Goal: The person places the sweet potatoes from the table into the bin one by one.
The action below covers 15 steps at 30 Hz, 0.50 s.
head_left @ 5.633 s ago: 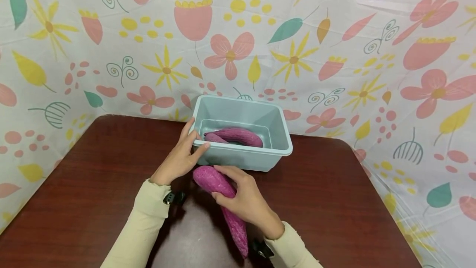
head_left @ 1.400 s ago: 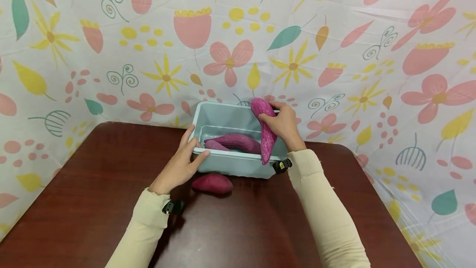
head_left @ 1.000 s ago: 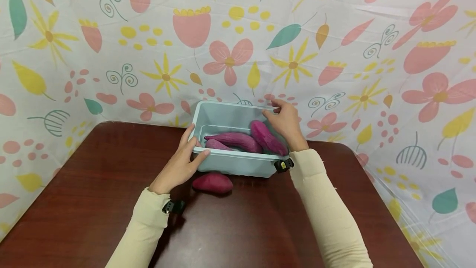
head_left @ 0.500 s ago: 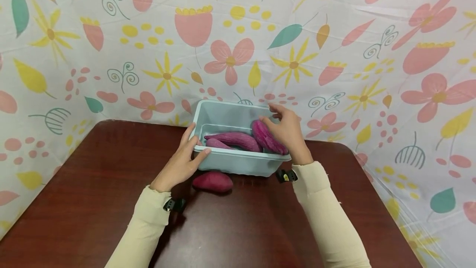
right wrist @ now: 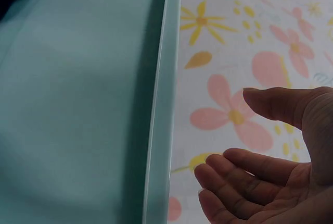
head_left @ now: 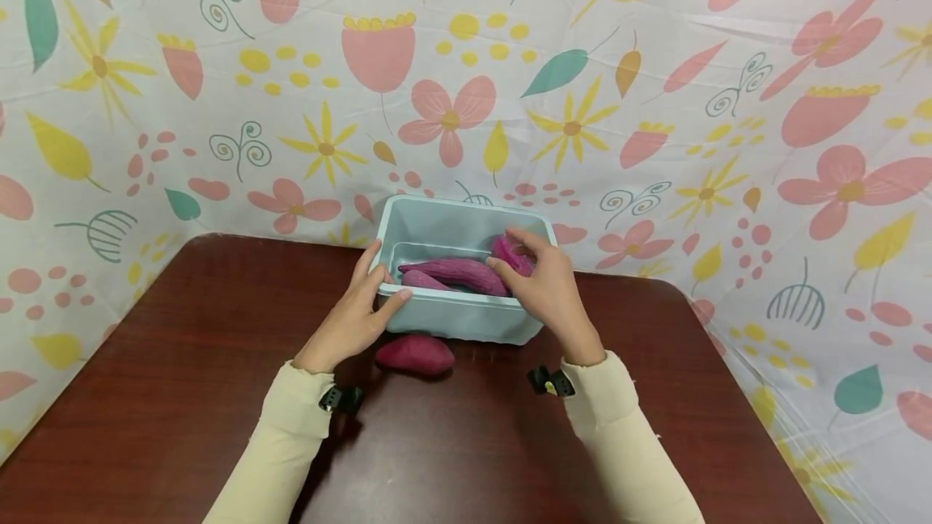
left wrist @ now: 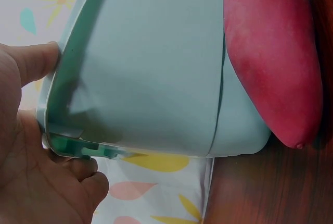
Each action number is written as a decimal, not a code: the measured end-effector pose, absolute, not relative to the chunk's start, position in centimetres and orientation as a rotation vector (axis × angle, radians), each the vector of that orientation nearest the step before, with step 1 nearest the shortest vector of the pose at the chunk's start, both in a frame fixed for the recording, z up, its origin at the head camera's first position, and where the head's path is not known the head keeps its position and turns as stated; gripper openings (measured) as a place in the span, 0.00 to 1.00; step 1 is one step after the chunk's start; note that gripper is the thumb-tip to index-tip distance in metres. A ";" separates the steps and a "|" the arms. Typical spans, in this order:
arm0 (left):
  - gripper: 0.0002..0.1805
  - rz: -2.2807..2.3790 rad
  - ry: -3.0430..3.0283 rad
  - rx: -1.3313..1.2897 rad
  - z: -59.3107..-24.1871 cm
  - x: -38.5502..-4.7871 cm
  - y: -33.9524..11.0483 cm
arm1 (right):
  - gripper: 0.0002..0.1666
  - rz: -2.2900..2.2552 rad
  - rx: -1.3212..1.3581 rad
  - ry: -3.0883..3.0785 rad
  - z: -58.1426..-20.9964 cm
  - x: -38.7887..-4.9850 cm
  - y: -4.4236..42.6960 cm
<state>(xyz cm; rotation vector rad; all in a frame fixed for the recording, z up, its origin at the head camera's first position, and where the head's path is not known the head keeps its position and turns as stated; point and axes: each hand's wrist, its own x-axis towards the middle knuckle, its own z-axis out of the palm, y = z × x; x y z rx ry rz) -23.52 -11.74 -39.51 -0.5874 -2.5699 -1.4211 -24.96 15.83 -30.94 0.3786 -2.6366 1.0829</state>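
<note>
My left hand (head_left: 354, 315) grips the left front corner of a pale blue plastic basin (head_left: 459, 319). In the left wrist view the thumb lies on the rim and the fingers curl beneath it. Inside the basin lie a long purple sweet potato (head_left: 462, 272), a second one (head_left: 422, 280) partly behind the front wall, and a brighter one (head_left: 502, 251) at the right end. My right hand (head_left: 546, 285) hovers over the right end, partly covering the brighter one; in the right wrist view its thumb and fingers are apart, with nothing between them. A red sweet potato (head_left: 415, 355) lies before the basin.
The basin stands on a dark reddish-brown wooden table (head_left: 182, 362), close to its back edge. A floral-print cloth (head_left: 451, 39) hangs behind and along both sides. Black wrist devices (head_left: 551, 382) sit below each hand.
My right hand has carried the brighter sweet potato from the table into the basin's right end and let go. It then moved toward the front left. My left hand stays on the basin.
</note>
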 end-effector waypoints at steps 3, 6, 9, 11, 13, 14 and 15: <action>0.18 -1.412 -2.573 -0.587 -39.6 -23.6 -11.8 | 0.33 1.072 0.398 -2.616 -31.3 -24.3 15.3; 0.17 -1.404 -2.578 -0.583 -39.6 -23.6 -11.8 | 0.33 1.081 0.412 -2.609 -31.7 -23.7 15.0; 0.17 -1.403 -2.581 -0.584 -39.6 -23.6 -11.8 | 0.33 1.123 0.416 -2.615 -32.0 -23.2 14.8; 0.17 -1.404 -2.583 -0.586 -39.6 -23.6 -11.8 | 0.33 1.159 0.424 -2.610 -32.3 -22.8 14.8; 0.17 -1.409 -2.585 -0.585 -39.6 -23.6 -11.8 | 0.33 1.178 0.431 -2.598 -32.5 -22.5 14.7; 0.17 -1.410 -2.586 -0.584 -39.6 -23.6 -11.8 | 0.33 1.176 0.441 -2.589 -32.7 -22.4 14.6; 0.17 -1.411 -2.588 -0.582 -39.6 -23.6 -11.8 | 0.33 1.171 0.452 -2.581 -32.9 -22.2 14.5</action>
